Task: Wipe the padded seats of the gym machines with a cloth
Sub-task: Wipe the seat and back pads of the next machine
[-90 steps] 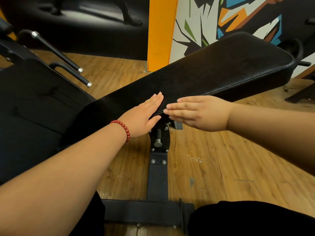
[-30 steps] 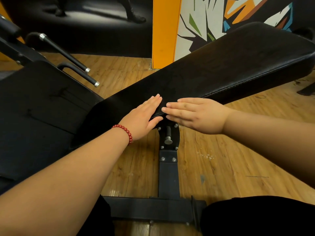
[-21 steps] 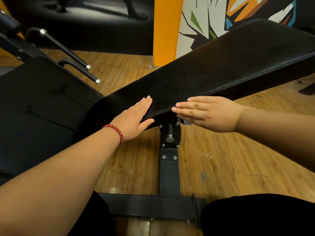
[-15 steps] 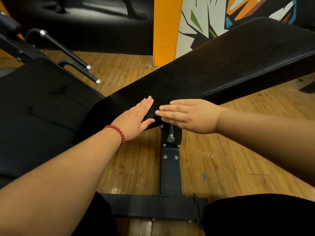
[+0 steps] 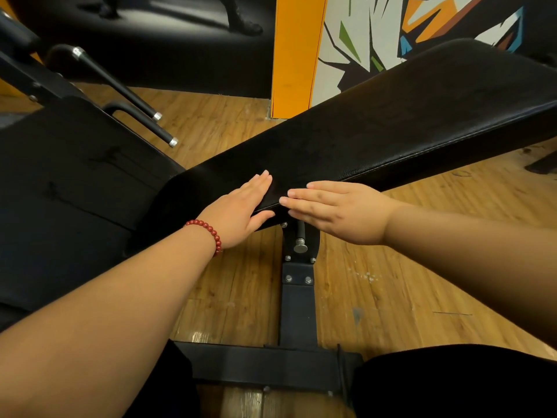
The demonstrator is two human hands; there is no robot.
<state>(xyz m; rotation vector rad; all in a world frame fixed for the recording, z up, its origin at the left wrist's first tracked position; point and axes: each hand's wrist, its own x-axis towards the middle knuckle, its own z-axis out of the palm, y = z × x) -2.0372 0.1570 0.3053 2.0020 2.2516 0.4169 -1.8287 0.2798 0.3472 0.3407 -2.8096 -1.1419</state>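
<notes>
1. The left hand (image 5: pixel 241 212) lies flat on the near lower end of a long black padded bench seat (image 5: pixel 376 140). Its fingers are straight and together and aim at 1 o'clock, and the thumb is spread along the pad's edge. It grasps nothing.
2. The right hand (image 5: pixel 334 211), just beside the left at its 3 o'clock, is likewise released. Its straight fingers point to 9 o'clock, with the tips touching the pad's near edge.
3. Whether a cloth lies beneath either palm cannot be told.
4. A bracelet of round red beads (image 5: pixel 208 229) circles the left wrist, at 7 o'clock of that hand.
5. The seat rises tilted from the hands toward 2 o'clock, with a stitched seam along its near side.
6. At 6 o'clock below the hands, a silver-capped steel pin (image 5: pixel 300 241) sits in a black bracket.
7. Below the pin, a bolted black steel post (image 5: pixel 298 309) drops to a flat black crossbar (image 5: pixel 259 368).
8. At 9 o'clock lies a second broad black pad (image 5: pixel 69 188). Beyond it, at 11 o'clock, stand two black tube handles with silver end caps (image 5: pixel 120 86).
9. A brown wood-plank floor (image 5: pixel 391 291) lies under the equipment.
10. A flat orange pillar (image 5: pixel 297 52) stands at 12 o'clock. At 1 o'clock, a white wall mural (image 5: pixel 376 28) shows jagged coloured shapes.
11. The person's dark-clad knee (image 5: pixel 452 381) fills the frame's 5 o'clock corner.
</notes>
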